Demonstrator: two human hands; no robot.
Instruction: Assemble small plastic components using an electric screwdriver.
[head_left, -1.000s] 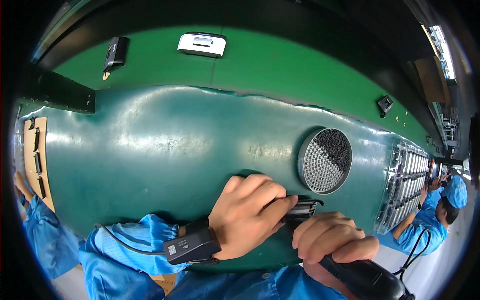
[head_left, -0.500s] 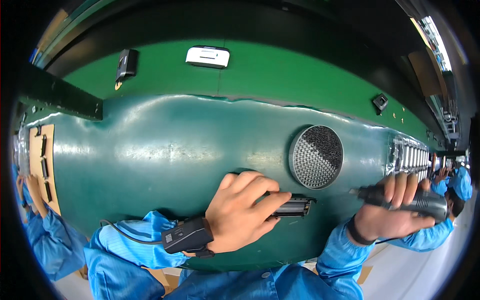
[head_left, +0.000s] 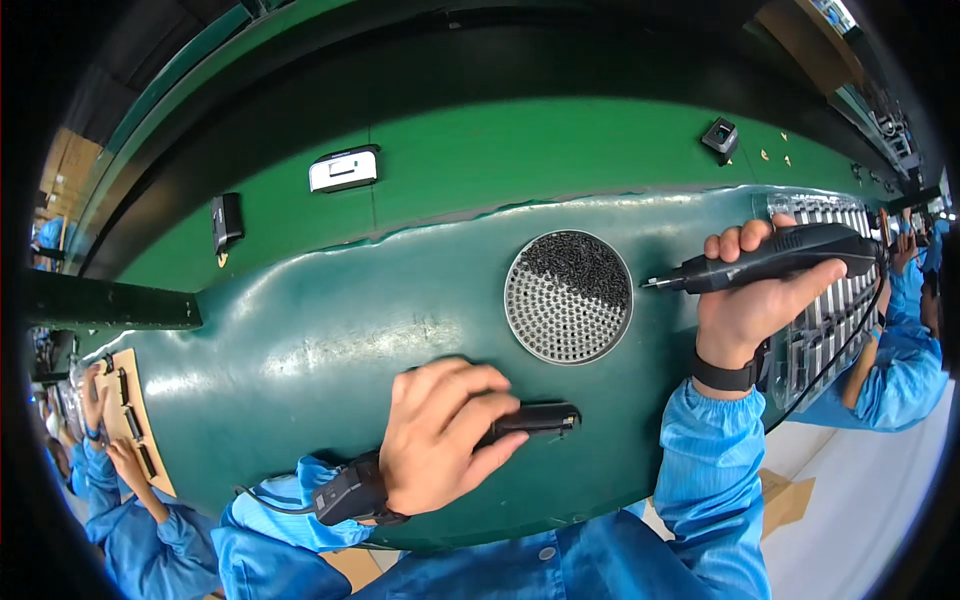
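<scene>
My left hand (head_left: 440, 440) is closed over a long black plastic part (head_left: 545, 418) lying on the bench; its left end is hidden under my fingers. In my right hand (head_left: 745, 305) is a black electric screwdriver (head_left: 780, 258), held level with its bit pointing left. The bit's tip is just off the right rim of a round metal tray (head_left: 515, 325). Small black screws (head_left: 575, 262) are heaped at the tray's far right side, and its perforated surface shows through at the near left.
A clear plastic tray of parts (head_left: 850, 215) stands at the right, behind the screwdriver. On the green strip beyond lie a white device (head_left: 345, 170) and black pieces (head_left: 227, 222) (head_left: 720, 138). Co-workers in blue sit at both sides; a tan board (head_left: 150, 420) holds black parts.
My right hand has brought the screwdriver up and away from me, beside the screw tray. The black part now shows a smooth dark side instead of its grey inside. The whole view has shifted.
</scene>
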